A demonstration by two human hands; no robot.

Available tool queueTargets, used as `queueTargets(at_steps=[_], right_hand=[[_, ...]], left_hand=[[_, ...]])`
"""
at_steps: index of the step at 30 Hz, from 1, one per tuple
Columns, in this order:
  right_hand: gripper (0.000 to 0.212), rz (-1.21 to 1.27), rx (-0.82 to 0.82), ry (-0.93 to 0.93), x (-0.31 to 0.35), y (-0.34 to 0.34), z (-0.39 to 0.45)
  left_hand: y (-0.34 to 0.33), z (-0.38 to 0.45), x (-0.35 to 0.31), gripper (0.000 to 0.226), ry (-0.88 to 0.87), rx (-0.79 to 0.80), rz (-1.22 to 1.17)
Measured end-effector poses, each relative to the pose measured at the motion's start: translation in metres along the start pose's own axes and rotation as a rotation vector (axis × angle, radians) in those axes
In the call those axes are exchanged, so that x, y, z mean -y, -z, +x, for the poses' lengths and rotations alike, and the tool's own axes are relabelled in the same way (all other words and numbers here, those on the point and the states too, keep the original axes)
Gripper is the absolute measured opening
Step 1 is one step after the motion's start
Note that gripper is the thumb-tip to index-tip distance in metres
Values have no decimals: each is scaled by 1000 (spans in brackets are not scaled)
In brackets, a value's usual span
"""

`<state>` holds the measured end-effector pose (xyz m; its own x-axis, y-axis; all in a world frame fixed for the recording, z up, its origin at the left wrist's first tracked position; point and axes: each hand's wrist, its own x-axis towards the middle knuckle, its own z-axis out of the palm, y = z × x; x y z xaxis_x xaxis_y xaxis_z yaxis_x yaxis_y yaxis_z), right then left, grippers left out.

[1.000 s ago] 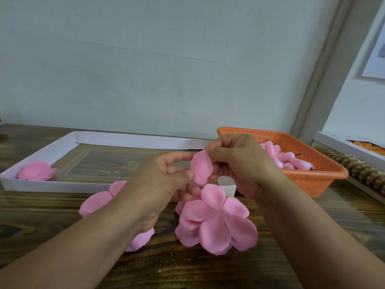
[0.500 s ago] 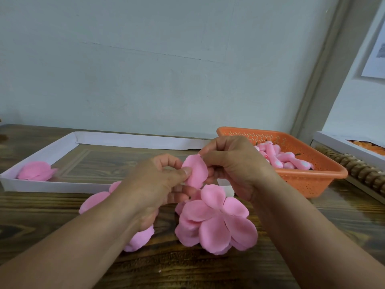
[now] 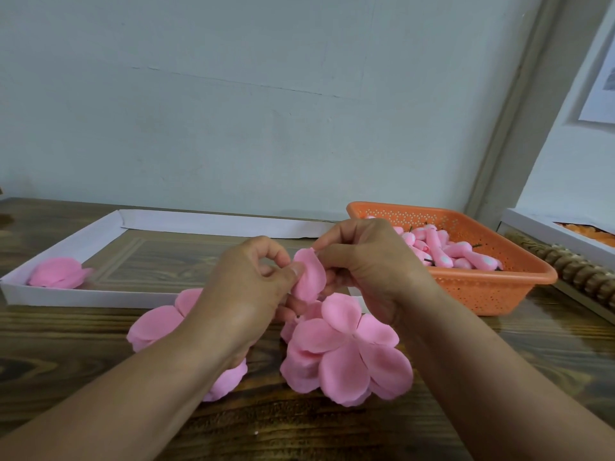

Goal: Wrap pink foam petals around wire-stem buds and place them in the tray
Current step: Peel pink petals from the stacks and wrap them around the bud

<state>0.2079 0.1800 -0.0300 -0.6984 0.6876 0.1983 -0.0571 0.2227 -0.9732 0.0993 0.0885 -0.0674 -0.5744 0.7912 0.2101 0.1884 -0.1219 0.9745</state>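
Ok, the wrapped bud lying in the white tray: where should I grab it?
Judging by its pose, pinch the wrapped bud from above across its domed body; it lies flat in the white tray, near-left corner, walls close. No stem is visible to hold.

two bare forearms come in from the lower corners, each ending in a bare hand: the left hand (image 3: 246, 291) and the right hand (image 3: 372, 267). no sleeves show anywhere along the arms up to the frame's edge. the fingers (image 3: 276, 251) are bare, with short, unpainted nails. the knuckles and wrists are plain, with smooth forearms.
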Motion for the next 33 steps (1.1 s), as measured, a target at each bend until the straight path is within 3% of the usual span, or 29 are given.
queueTargets(at_steps=[7, 23, 28, 33], right_hand=[[17, 24, -63, 3, 0, 2, 0], [15, -11, -27, 12, -3, 3, 0], [12, 136, 50, -41, 3, 7, 0], [21, 298, 79, -72, 5, 11, 3]], left_hand=[[-3, -3, -3, 22, -9, 7, -48], [-5, -9, -5, 18, 294, 224, -375], [-1, -5, -8, 19, 322, 249, -441], [5, -2, -12, 21, 333, 294, -480]])
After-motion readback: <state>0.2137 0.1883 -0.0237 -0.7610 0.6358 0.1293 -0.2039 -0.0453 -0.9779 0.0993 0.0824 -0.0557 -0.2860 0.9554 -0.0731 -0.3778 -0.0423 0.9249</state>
